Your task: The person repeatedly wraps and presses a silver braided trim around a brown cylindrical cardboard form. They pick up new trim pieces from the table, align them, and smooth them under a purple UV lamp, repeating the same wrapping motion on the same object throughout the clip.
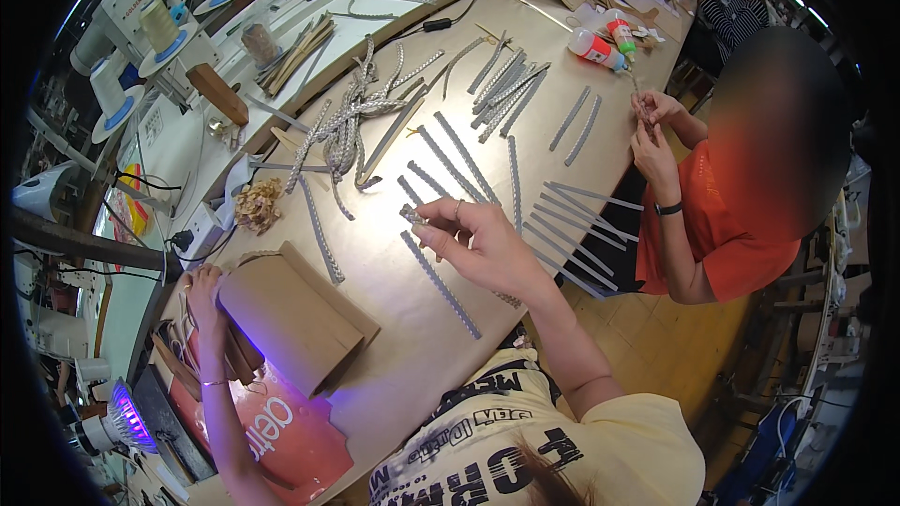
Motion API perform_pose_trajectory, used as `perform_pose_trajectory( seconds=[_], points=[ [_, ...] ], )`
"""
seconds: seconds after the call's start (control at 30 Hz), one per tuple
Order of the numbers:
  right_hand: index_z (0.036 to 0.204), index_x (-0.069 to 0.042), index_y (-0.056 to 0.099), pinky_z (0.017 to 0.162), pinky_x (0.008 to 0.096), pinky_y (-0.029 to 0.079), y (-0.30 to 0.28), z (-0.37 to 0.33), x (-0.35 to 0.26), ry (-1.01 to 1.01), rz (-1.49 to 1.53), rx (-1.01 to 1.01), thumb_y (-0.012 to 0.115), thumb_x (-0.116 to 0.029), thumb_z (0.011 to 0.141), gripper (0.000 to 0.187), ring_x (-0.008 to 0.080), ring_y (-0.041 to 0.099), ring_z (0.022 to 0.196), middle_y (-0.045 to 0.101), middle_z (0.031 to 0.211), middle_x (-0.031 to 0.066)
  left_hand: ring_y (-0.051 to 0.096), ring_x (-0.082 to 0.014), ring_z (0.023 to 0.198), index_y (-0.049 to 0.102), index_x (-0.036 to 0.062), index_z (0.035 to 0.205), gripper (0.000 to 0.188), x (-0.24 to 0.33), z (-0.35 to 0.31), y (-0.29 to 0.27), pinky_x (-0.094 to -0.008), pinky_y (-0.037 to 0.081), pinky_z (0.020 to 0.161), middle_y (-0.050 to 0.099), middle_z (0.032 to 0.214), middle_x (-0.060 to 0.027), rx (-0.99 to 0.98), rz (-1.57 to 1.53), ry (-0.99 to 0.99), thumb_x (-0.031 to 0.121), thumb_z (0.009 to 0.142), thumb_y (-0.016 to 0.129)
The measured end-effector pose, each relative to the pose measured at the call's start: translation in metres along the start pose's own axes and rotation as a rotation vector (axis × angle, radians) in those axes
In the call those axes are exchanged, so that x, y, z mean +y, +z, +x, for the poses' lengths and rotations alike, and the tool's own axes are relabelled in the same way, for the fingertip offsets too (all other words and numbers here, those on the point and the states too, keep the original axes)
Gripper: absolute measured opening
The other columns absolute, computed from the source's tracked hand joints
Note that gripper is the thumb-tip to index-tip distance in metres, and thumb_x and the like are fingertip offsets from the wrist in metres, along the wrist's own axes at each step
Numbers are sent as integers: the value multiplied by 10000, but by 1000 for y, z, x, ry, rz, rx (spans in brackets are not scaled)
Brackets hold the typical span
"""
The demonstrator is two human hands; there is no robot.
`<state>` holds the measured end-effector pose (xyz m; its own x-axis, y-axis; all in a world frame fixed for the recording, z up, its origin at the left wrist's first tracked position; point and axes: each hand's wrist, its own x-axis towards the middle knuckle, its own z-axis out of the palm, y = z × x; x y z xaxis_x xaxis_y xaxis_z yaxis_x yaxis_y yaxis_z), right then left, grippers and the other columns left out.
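My right hand [478,244] is closed in a pinch over the table, thumb and fingers on the upper end of a grey braided strip [409,214]. That strip runs back under the hand. Around it lie more grey braided strips [441,286], roughly side by side. My left hand [203,289] is at the far left corner of a folded brown cardboard piece [291,309], next to brown strips [239,356]. Its fingers are curled, and what they hold, if anything, is hidden.
Tangled braided cord [347,126] lies beyond my hands, near a bundle of short strips [511,89]. At right a co-worker in an orange shirt [717,215] holds a small piece near glue bottles [595,49]. A sewing machine [141,9] and a purple-lit lamp [127,417] stand at left.
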<state>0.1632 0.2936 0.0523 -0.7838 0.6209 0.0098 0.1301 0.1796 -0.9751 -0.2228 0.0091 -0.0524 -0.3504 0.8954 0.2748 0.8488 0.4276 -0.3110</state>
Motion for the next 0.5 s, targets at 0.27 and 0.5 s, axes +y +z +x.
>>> perform_pose_trajectory(
  seconds=[0.27,0.5],
  points=[
    [1078,52,661,635,290,490,1,0,1,6,3,-29,619,-200,940,290,138,610,655,680,764,101,592,-311,1042,647,84,1147,303,4,-20,-13,-439,343,1007,670,1024,-137,-114,-277,-102,156,873,539],
    [1072,41,668,610,278,481,4,0,3,8,29,-51,619,-197,940,277,120,603,651,685,769,85,649,-223,977,584,19,1261,320,4,-83,-56,-331,504,875,674,1056,-147,240,-640,-629,3,942,572]
  ],
)
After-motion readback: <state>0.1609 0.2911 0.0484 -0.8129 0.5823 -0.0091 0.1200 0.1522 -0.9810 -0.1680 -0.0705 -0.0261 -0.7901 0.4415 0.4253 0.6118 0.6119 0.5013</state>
